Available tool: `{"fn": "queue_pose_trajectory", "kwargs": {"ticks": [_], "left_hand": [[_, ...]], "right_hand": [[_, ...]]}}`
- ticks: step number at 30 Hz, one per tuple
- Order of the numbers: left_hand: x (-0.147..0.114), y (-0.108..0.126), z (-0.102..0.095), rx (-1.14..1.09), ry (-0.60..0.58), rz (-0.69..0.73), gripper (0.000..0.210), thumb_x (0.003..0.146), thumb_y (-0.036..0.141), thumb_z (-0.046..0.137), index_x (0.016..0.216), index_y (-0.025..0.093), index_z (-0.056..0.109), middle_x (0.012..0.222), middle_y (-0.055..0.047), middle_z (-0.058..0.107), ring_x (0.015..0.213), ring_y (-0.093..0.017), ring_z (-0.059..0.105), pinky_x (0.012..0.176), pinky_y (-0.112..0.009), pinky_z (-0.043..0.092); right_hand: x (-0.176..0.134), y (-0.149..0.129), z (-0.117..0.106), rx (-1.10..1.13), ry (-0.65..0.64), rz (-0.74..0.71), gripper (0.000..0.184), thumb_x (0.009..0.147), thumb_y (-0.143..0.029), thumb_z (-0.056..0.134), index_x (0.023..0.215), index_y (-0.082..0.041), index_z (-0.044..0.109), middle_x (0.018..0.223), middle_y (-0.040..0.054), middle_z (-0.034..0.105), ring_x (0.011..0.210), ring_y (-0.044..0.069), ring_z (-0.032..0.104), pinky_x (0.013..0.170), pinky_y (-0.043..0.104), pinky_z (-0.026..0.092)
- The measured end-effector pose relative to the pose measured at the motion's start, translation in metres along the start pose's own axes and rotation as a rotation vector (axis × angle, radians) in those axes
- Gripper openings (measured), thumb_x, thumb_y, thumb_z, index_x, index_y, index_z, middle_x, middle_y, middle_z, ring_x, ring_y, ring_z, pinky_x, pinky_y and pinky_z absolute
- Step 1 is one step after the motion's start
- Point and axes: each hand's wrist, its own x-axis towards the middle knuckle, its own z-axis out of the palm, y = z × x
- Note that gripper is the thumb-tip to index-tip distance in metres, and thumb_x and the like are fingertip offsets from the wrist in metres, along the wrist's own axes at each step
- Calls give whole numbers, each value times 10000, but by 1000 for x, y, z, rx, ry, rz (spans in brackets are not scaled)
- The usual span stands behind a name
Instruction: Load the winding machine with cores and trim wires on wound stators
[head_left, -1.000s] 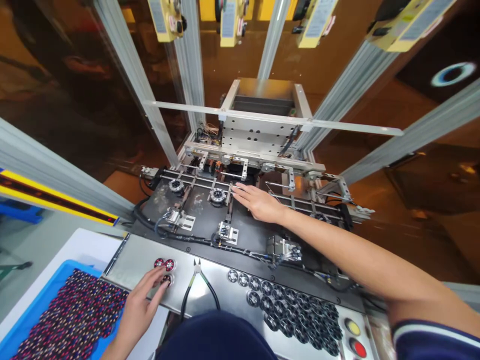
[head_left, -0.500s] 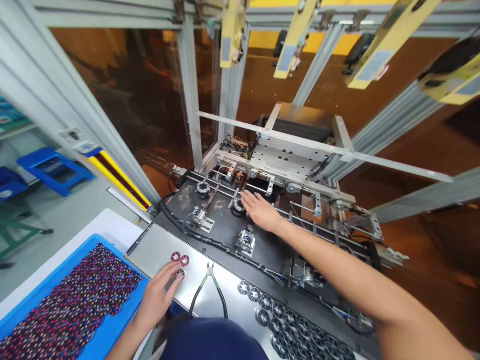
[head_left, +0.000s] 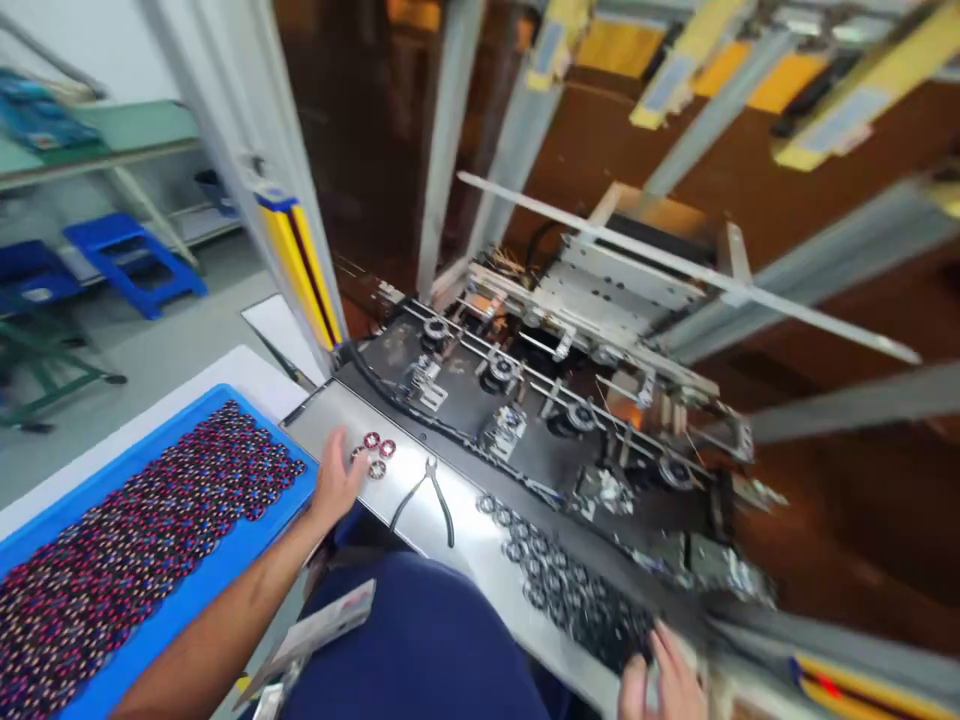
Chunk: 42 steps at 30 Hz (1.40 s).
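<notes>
My left hand (head_left: 339, 482) is over the left end of the metal ledge, thumb and fingers around a small round part (head_left: 358, 455). Next to it lie two red-rimmed round parts (head_left: 379, 444) and a darker round part (head_left: 377, 469). Diagonal cutters (head_left: 430, 490) with dark handles rest spread on the ledge, to the right of these parts. At the lower right, my right hand (head_left: 664, 680) is partly cut off by the frame edge and blurred. Its thumb and fingers are apart, beside the rows of black round parts (head_left: 559, 580); nothing shows between them.
A blue tray (head_left: 296, 508) full of red-and-dark round parts stands at the left. Behind the ledge is a machine bed (head_left: 469, 395) with several round stations, rods and cables. A yellow-black sensor bar (head_left: 300, 265) and metal frame posts enclose it. A blue stool (head_left: 135, 262) stands beyond.
My right hand has left the machine station and come down right to the black parts. My left hand stays by the small parts, where one more now shows. The view has shifted.
</notes>
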Motion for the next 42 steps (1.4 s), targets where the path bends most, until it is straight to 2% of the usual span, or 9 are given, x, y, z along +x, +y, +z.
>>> {"fn": "queue_pose_trajectory", "kwargs": {"ticks": [3, 6, 11, 15, 19, 24, 30, 35, 42], "left_hand": [[16, -11, 9, -9, -59, -10, 637, 904, 421, 545, 1429, 109, 361, 1399, -202, 496, 1261, -315, 543, 1081, -466, 448], [30, -8, 18, -10, -113, 3, 645, 924, 445, 480, 1431, 81, 317, 1378, -207, 493, 1207, -323, 570, 1055, -481, 463], [35, 0, 22, -10, -139, 44, 682, 871, 478, 512, 1406, 91, 345, 1315, -197, 533, 1181, -344, 569, 1071, -576, 413], [31, -1, 21, 11, -144, 52, 654, 846, 490, 525, 1367, 116, 394, 1232, -170, 579, 1151, -336, 589, 1070, -592, 412], [31, -4, 21, 43, -163, 68, 577, 874, 503, 466, 1313, 129, 455, 1207, -162, 599, 1151, -314, 596, 1065, -539, 438], [31, -7, 23, 102, -154, 80, 518, 900, 498, 416, 1256, 135, 515, 1167, -166, 641, 1119, -310, 622, 1040, -510, 457], [28, -8, 24, 136, -139, 91, 483, 923, 480, 400, 1240, 147, 549, 1089, -157, 698, 1026, -299, 677, 959, -468, 511], [26, -11, 27, 130, -126, 103, 478, 934, 480, 395, 1253, 157, 547, 1076, -136, 716, 1030, -281, 689, 945, -419, 527], [23, -19, 32, 136, -110, 106, 460, 936, 488, 410, 1225, 167, 570, 1183, -141, 684, 1125, -288, 642, 1013, -440, 480]], "right_hand": [[-49, 10, -8, -119, -106, 119, 566, 964, -271, 388, 1504, -111, 339, 1257, 239, 629, 1111, 384, 644, 878, 552, 557], [-88, 9, -12, -225, -168, 316, 564, 971, -300, 372, 1482, -64, 338, 1267, 274, 611, 1157, 392, 618, 895, 562, 549], [-118, 4, -8, -273, -203, 482, 500, 974, -312, 386, 1428, -107, 423, 1314, 230, 608, 1199, 325, 602, 951, 481, 544], [-117, 10, -8, -270, -165, 514, 498, 974, -329, 397, 1432, -134, 419, 1297, 209, 615, 1242, 344, 570, 957, 524, 529], [-112, 19, -6, -267, -107, 493, 456, 977, -352, 410, 1344, -90, 480, 1216, 243, 630, 1249, 378, 554, 922, 536, 529], [-106, 25, 4, -270, -21, 439, 411, 972, -393, 423, 1218, -93, 556, 1100, 234, 651, 1162, 382, 595, 862, 504, 544], [-90, 39, 19, -259, 113, 372, 400, 947, -337, 432, 1220, -75, 562, 1073, 238, 629, 1010, 378, 633, 815, 505, 548], [-87, 45, 28, -316, 116, 291, 380, 937, -322, 427, 1146, -60, 605, 1073, 241, 623, 942, 364, 634, 756, 465, 547], [-87, 41, 27, -325, 75, 344, 374, 917, -323, 435, 1082, -52, 634, 1093, 232, 601, 924, 335, 621, 673, 401, 503]]}}
